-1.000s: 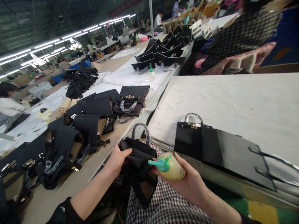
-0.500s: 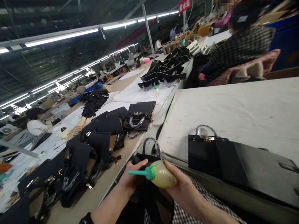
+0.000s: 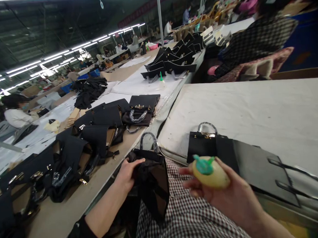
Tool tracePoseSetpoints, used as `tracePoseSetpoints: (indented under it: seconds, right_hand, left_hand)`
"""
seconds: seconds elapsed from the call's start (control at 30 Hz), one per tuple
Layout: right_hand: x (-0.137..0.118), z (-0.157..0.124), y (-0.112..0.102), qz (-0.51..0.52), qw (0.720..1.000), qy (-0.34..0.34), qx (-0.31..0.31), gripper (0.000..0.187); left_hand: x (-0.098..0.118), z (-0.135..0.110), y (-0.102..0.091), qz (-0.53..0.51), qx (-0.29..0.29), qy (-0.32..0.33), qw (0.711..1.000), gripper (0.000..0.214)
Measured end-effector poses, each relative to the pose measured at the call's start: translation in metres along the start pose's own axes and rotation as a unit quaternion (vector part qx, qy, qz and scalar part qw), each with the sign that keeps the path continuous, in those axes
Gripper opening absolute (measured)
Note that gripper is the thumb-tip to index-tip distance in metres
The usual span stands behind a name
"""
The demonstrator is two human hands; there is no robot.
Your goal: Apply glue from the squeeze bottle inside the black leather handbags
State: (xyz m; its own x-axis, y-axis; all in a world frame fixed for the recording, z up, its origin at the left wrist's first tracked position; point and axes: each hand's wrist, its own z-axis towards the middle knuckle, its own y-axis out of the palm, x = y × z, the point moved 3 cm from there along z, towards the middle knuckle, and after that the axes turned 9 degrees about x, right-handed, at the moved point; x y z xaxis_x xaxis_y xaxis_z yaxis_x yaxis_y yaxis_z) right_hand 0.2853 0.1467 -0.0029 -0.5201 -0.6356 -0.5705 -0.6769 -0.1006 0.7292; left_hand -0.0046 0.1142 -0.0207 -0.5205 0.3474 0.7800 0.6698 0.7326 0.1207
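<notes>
My left hand [image 3: 128, 173] grips the edge of a black handbag [image 3: 154, 184], its thumb lying along the top and its other fingers partly hidden. The bag rests against my lap at the table edge, with a plastic-wrapped handle [image 3: 148, 138] standing up behind it. In my right hand [image 3: 228, 190] is a squeeze bottle [image 3: 213, 175] with yellowish contents and a green nozzle, which points toward the camera. The bottle is held apart from the bag, to its right.
Several black bags [image 3: 77, 149] lie along the left table. A finished-looking black bag [image 3: 203, 145] and a grey-black one sit on the white table [image 3: 255, 109] at right. Another green-tipped bottle [image 3: 161, 79] stands farther back. A co-worker [image 3: 261, 37] sits at upper right.
My right hand has moved right, carrying the bottle away from the bag, and the nozzle has swung toward the camera. My left hand stays on the bag. The view has shifted.
</notes>
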Motion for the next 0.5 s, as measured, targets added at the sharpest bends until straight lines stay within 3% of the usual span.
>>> tracePoseSetpoints:
  seconds: [0.1, 0.23, 0.3, 0.4, 0.5]
  right_hand:
    - [-0.047, -0.004, -0.040, -0.053, 0.986, -0.122, 0.104, 0.059]
    - [-0.084, -0.006, -0.073, -0.091, 0.924, -0.268, 0.256, 0.026]
    - [-0.082, -0.007, -0.077, -0.148, 0.903, -0.297, 0.273, 0.019]
    - [-0.060, -0.008, -0.077, -0.260, 0.883, -0.292, 0.259, 0.037]
    - [-0.041, -0.009, -0.074, -0.366, 0.843, -0.307, 0.248, 0.050]
  left_hand:
    - [0.001, 0.005, 0.001, 0.000, -0.004, -0.008, 1.000, 0.043]
    - [-0.001, 0.014, 0.008, 0.006, 0.004, -0.016, 1.000, 0.040]
    - [-0.002, 0.018, 0.013, 0.013, 0.011, -0.018, 1.000, 0.038]
    - [-0.003, 0.021, 0.018, 0.025, 0.013, -0.024, 0.999, 0.031]
    - [-0.001, 0.021, 0.022, 0.036, 0.013, -0.029, 0.999, 0.023]
